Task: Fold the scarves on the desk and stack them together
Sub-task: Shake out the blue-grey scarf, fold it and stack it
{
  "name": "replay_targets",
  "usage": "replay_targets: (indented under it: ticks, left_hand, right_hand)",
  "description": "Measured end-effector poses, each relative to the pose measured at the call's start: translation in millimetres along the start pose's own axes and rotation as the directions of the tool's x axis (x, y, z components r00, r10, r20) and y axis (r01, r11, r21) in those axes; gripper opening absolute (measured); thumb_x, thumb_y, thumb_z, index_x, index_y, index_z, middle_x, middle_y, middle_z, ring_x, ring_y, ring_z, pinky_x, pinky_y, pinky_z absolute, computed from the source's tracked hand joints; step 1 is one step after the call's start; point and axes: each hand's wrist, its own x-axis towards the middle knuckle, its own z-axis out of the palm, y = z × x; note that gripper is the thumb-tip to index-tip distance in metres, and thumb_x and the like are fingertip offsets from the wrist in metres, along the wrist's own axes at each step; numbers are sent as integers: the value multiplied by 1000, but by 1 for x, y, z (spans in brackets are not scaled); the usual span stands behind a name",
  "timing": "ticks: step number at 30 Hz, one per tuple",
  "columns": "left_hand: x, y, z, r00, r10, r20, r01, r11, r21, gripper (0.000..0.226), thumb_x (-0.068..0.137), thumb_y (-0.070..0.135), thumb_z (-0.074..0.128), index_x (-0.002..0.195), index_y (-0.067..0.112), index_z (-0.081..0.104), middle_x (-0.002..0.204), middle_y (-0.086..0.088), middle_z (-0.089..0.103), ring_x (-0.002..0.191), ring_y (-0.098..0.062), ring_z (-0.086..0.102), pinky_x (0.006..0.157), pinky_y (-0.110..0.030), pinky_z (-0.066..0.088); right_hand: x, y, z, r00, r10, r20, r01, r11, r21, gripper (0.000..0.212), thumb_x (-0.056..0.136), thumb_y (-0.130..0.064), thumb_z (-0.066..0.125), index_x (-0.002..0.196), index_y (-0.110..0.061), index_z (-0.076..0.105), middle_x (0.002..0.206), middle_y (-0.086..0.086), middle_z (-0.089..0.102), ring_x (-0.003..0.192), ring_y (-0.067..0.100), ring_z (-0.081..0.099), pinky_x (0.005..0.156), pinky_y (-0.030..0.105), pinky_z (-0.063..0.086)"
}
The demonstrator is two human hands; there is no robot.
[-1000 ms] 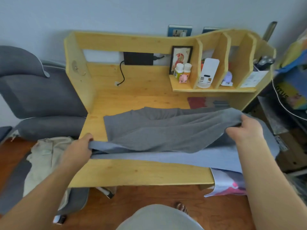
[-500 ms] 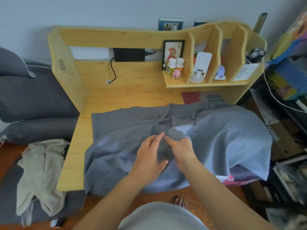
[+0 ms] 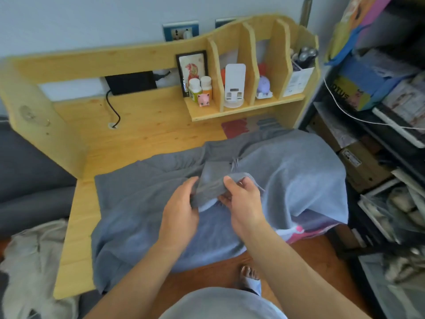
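Head view: both hands pinch one corner of the grey scarf spread over the worktop.
Left hand and right hand fingers curl on soft, light, limp cloth; best to grip corners and edges.

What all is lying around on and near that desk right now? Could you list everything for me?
grey scarf: one, grey-blue, spread over the desk's front and right side, hanging off the front edge
desk: one, light wood, centre, with a shelf at the back right
patterned cloth: one, pink and white, peeking out under the scarf at the right
bottles: two, white caps, left shelf slot
pink figure: one, in front of the bottles
framed picture: one, black frame, behind the bottles
white stand: one, middle slot
purple figure: one, next slot
black box: one, back of the desk, cable attached
beige garment: one, lower left
left hand: grips a bunched fold of the scarf
right hand: grips the same fold
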Motion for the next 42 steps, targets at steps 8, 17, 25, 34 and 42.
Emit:
replay_targets:
  ticks: [8,17,25,34,42]
  left_hand:
    - [-2,30,8,971,240,16,-241,968,69,43,90,27,61,133,19,57,123,6,57,113,-15,58,91,-31,51]
    - [11,50,19,974,-214,-70,187,942,-280,16,91,10,68,90,26,72,79,12,73,73,0,66,68,-17,47]
    - [31,52,36,620,-611,492,637,26,-770,14,99,7,53,95,4,66,83,-17,67,68,-27,69,57,-31,57]
    - [12,70,66,960,-217,177,272,868,-415,46,90,-7,63,123,25,64,120,6,67,111,-5,65,97,-21,50]
    - [17,74,64,998,52,44,-55,996,66,52,86,44,49,133,22,55,128,6,59,122,-15,58,101,-36,50]
  right_hand:
    - [-7,-3,2,961,-264,78,265,811,-521,46,97,-25,65,60,-20,38,48,-16,43,51,4,40,59,23,37]
    - [-13,1,-4,922,-131,366,351,684,-639,41,88,-37,60,128,-44,58,113,-15,70,107,3,64,100,36,51]
    - [7,-3,-36,800,265,538,211,715,-666,57,100,-41,57,151,-51,34,147,-20,44,132,-8,40,112,12,29]
    - [18,-18,-52,900,204,386,-174,978,-111,50,109,-25,42,157,-17,31,112,-16,73,109,-4,65,99,20,48]
    - [10,-39,-35,867,107,487,366,527,-767,81,100,-55,41,163,-20,3,166,-5,21,154,11,10,126,36,9]
